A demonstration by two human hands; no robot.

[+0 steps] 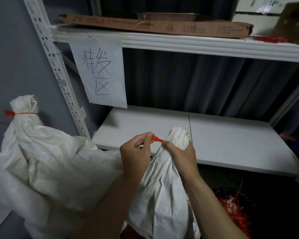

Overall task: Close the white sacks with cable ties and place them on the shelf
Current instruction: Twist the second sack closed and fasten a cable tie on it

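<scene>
A white sack stands in front of the shelf with its neck bunched upward. My right hand grips that gathered neck. My left hand pinches the end of a red cable tie that runs to the neck. A second white sack leans at the left, its neck closed by a red cable tie. The white shelf board lies just behind the hands.
A paper sign with handwriting hangs from the upper shelf, which carries a long cardboard box. A white perforated upright stands at the left. A dark bin with several red cable ties sits low right.
</scene>
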